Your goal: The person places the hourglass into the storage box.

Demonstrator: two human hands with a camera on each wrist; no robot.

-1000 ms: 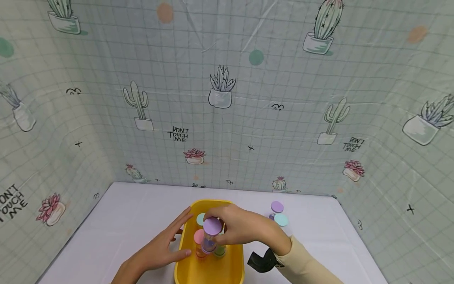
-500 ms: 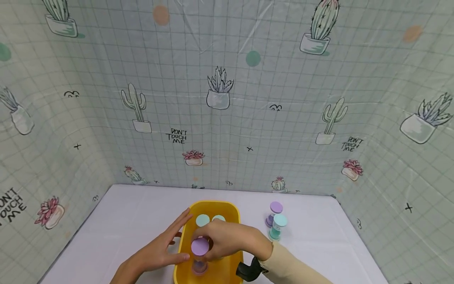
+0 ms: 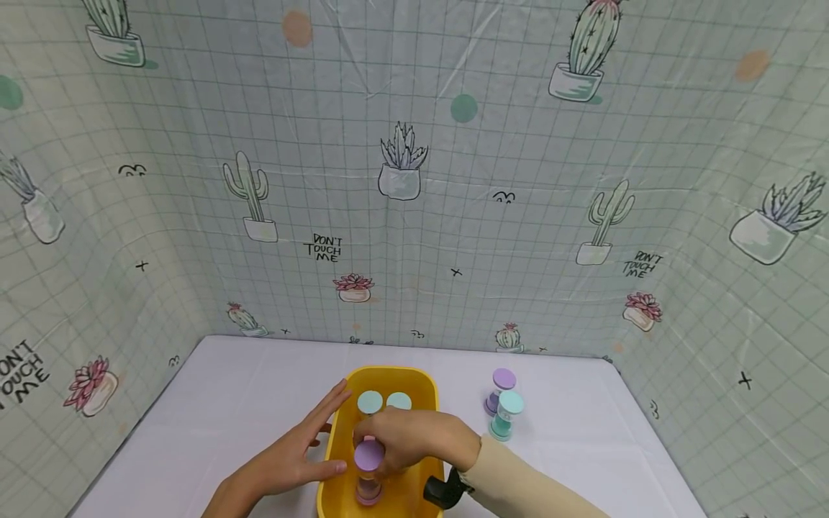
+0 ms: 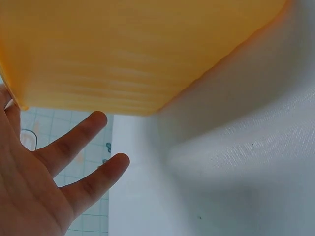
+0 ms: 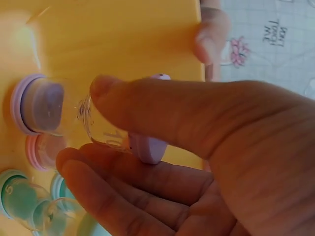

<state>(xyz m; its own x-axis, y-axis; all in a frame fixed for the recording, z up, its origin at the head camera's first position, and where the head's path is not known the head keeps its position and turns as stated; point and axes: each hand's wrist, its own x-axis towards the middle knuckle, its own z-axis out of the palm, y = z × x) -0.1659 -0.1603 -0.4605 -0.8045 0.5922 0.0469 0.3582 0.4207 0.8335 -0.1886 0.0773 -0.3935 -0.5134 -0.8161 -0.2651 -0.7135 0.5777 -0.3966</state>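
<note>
A purple-capped sand timer (image 3: pixel 368 456) stands upright on the floor of the yellow tray (image 3: pixel 337 496), purple sand in its lower bulb. My right hand (image 3: pixel 414 435) is around it; in the right wrist view the thumb overlaps the glass (image 5: pixel 106 135) and the fingers lie loosely extended beside the upper cap. Behind it is a pink-capped timer (image 5: pixel 38 150), mostly covered by the hand in the head view. Two mint-capped timers (image 3: pixel 370 402) show further back. My left hand (image 3: pixel 291 457) is spread at the tray's left side, thumb at the rim, two fingers (image 4: pixel 74 142) extended below it.
On the white table right of the tray stand another purple-capped timer (image 3: pixel 504 379) and a mint-capped timer (image 3: pixel 509 406). A black strap piece (image 3: pixel 444 491) hangs from the right wrist over the tray's right rim. A cactus-print curtain (image 3: pixel 414 237) encloses the table's back and sides.
The right hand brought the purple-capped timer down and toward the tray's near part, in front of the pink one. Its fingers then loosened from the cap. The left hand stayed put.
</note>
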